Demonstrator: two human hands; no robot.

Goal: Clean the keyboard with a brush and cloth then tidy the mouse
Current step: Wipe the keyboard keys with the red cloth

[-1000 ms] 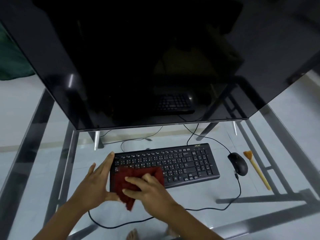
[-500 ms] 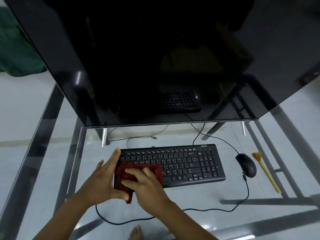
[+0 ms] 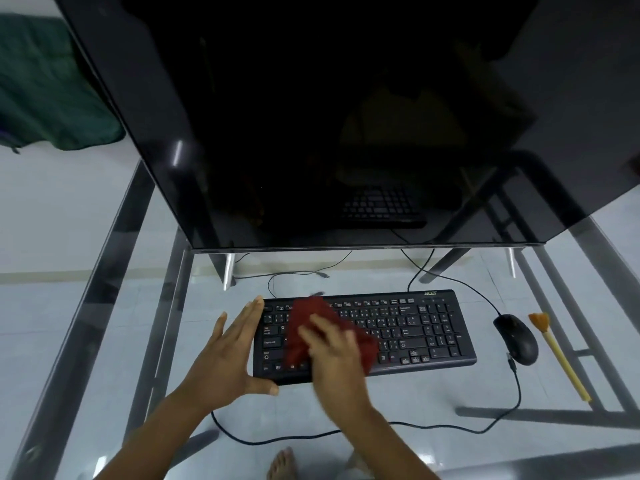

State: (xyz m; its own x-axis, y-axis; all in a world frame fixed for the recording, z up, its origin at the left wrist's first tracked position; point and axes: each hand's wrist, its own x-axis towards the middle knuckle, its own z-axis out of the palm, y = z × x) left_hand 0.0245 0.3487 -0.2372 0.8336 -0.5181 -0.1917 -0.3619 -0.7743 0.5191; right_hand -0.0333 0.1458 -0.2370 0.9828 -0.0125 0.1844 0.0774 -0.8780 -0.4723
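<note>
A black keyboard (image 3: 408, 327) lies flat on the glass desk. A dark red cloth (image 3: 304, 320) covers its left-middle keys, pressed down by my right hand (image 3: 332, 355), which is motion-blurred. My left hand (image 3: 228, 355) braces the keyboard's left end, fingers spread along the edge and thumb at the front corner. A black wired mouse (image 3: 516, 337) sits right of the keyboard. A yellow-handled brush (image 3: 557, 355) with orange bristles lies on the glass to the right of the mouse.
A large dark monitor (image 3: 346, 116) overhangs the back of the glass desk (image 3: 138, 341), which has a metal frame. The mouse cable (image 3: 467, 427) loops along the front. Thin cables trail behind the keyboard. A green bundle (image 3: 45, 88) lies on the floor, far left.
My right hand has swept the red cloth up and to the right over the keys, uncovering the bottom-left keys. The left hand stays at the keyboard's left end.
</note>
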